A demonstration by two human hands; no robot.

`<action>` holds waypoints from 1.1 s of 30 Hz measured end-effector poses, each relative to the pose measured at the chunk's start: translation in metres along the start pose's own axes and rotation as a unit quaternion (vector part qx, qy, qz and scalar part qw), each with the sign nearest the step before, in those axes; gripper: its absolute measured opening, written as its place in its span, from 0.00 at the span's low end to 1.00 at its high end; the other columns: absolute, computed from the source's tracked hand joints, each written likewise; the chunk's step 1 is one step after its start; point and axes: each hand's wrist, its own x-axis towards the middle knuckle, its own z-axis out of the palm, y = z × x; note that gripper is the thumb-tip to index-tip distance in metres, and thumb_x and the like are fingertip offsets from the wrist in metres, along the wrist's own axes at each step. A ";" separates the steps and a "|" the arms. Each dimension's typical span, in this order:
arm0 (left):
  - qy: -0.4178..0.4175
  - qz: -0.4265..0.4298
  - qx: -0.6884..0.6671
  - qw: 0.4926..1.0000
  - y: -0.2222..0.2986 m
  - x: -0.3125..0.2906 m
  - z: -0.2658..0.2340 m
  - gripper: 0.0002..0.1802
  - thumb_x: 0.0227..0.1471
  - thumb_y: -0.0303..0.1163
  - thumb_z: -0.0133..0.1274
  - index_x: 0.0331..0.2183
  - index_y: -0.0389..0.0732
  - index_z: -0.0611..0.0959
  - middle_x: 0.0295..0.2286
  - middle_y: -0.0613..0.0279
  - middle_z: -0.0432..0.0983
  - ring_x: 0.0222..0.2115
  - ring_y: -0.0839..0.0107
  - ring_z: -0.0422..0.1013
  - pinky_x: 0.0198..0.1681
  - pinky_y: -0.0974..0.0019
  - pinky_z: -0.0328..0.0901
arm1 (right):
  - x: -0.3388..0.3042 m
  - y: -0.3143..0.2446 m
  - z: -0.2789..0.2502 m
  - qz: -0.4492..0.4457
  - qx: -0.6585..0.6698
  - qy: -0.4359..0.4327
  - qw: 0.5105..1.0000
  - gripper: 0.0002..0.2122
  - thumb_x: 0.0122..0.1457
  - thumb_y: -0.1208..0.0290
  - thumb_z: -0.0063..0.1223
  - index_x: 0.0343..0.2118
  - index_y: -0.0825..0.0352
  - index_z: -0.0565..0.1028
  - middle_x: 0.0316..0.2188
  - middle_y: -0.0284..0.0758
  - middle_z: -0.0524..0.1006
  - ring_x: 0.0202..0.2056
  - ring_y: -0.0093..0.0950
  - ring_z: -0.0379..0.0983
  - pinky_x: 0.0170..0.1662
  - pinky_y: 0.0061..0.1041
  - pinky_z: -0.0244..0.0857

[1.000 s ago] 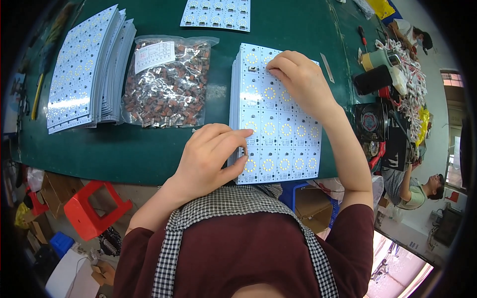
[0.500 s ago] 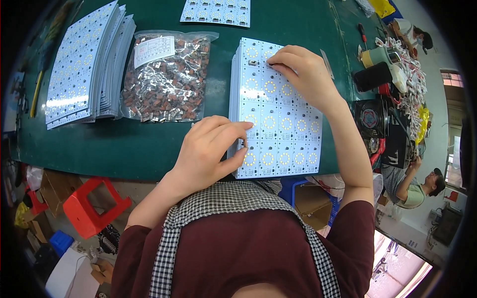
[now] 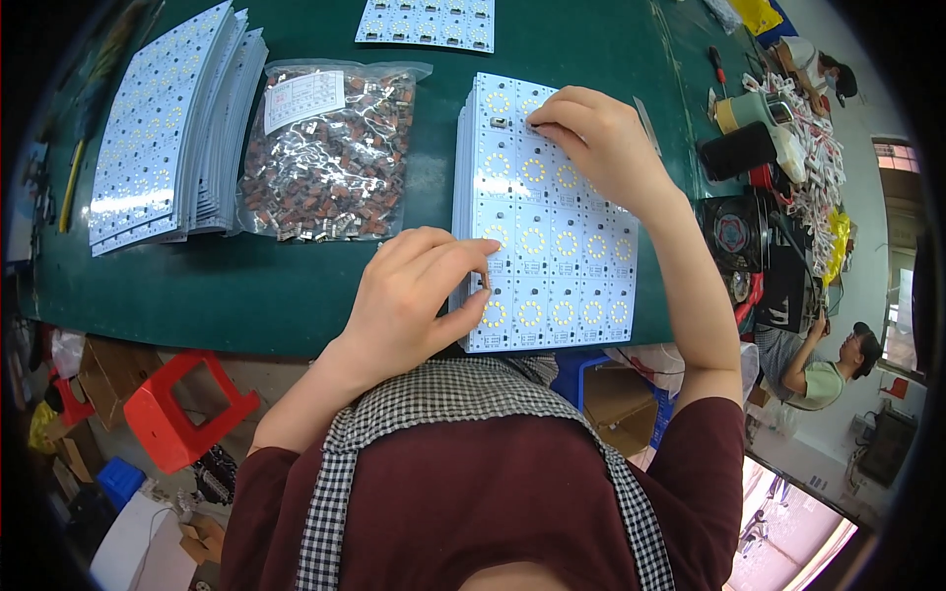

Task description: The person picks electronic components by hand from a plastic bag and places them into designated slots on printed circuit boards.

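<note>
A stack of white LED circuit boards (image 3: 567, 271) lies on the green table in front of me, its top board printed with rows of yellow LED rings. My left hand (image 3: 419, 286) rests at the stack's left edge, thumb and fingers closed on a small brown component (image 3: 485, 280). At the upper part of the top board, my right hand (image 3: 601, 138) pinches with thumb and forefinger against the surface; the small dark thing at its fingertips is mostly hidden. Just left of those fingertips, a small metal-and-dark component (image 3: 500, 123) sits on the board.
A clear bag of brown-and-metal components (image 3: 330, 163) lies left of the stack. Beyond it stand more LED boards (image 3: 148, 138). Another board with dark components (image 3: 426, 22) lies at the far edge. A black fan (image 3: 731, 234) and white cables (image 3: 813, 167) are at right, with two people beyond.
Both hands keep nearly the same place and grip. The whole view has shifted very slightly. At far right, one person's head and arm have moved a little.
</note>
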 end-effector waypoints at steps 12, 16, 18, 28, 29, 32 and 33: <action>0.010 0.001 0.007 1.000 0.001 0.000 0.001 0.19 0.38 0.26 0.58 0.38 0.41 0.78 0.30 0.66 0.76 0.34 0.67 0.71 0.37 0.64 0.64 | 0.004 -0.002 -0.004 0.042 0.040 -0.020 0.998 0.05 0.53 0.76 0.52 0.31 0.69 0.77 0.29 0.38 0.76 0.33 0.36 0.74 0.37 0.30 0.68; 0.010 -0.001 0.001 1.000 0.001 -0.001 0.001 0.18 0.39 0.26 0.58 0.38 0.41 0.78 0.30 0.66 0.76 0.34 0.67 0.71 0.37 0.64 0.64 | 0.002 -0.002 -0.003 0.025 0.010 -0.038 0.999 0.06 0.54 0.76 0.51 0.33 0.69 0.76 0.31 0.38 0.76 0.35 0.37 0.73 0.39 0.31 0.67; 0.013 -0.003 0.000 1.000 0.000 -0.001 0.002 0.18 0.39 0.26 0.58 0.38 0.41 0.78 0.30 0.66 0.76 0.34 0.67 0.71 0.37 0.63 0.65 | 0.001 0.000 -0.003 0.015 0.004 -0.038 0.999 0.05 0.54 0.77 0.51 0.33 0.69 0.75 0.31 0.37 0.75 0.34 0.35 0.73 0.37 0.29 0.67; 0.025 -0.006 -0.014 1.000 0.000 0.000 0.003 0.16 0.38 0.27 0.58 0.35 0.41 0.79 0.29 0.68 0.76 0.33 0.68 0.71 0.37 0.64 0.64 | 0.002 -0.003 -0.002 -0.022 -0.070 -0.040 0.997 0.05 0.53 0.77 0.52 0.32 0.68 0.74 0.30 0.36 0.75 0.33 0.35 0.73 0.35 0.29 0.68; 0.026 -0.006 -0.014 1.000 0.000 0.000 0.003 0.16 0.38 0.27 0.58 0.35 0.41 0.79 0.29 0.68 0.76 0.33 0.68 0.71 0.37 0.64 0.64 | 0.003 -0.003 -0.003 -0.022 -0.070 -0.041 0.996 0.05 0.53 0.77 0.52 0.32 0.68 0.74 0.30 0.36 0.75 0.33 0.35 0.73 0.35 0.29 0.68; 0.027 -0.005 0.006 1.000 0.002 0.001 0.002 0.16 0.38 0.27 0.59 0.35 0.41 0.79 0.29 0.68 0.76 0.33 0.68 0.71 0.37 0.64 0.64 | 0.007 -0.004 -0.008 -0.023 -0.054 -0.055 0.997 0.05 0.53 0.77 0.52 0.32 0.69 0.75 0.30 0.37 0.75 0.33 0.35 0.73 0.35 0.29 0.67; 0.028 -0.005 0.011 1.000 0.003 0.002 0.001 0.15 0.36 0.25 0.59 0.33 0.41 0.79 0.31 0.67 0.77 0.32 0.68 0.71 0.36 0.64 0.64 | 0.008 -0.005 -0.010 -0.011 -0.048 -0.072 0.996 0.06 0.52 0.78 0.51 0.33 0.70 0.75 0.31 0.38 0.75 0.35 0.37 0.73 0.38 0.31 0.68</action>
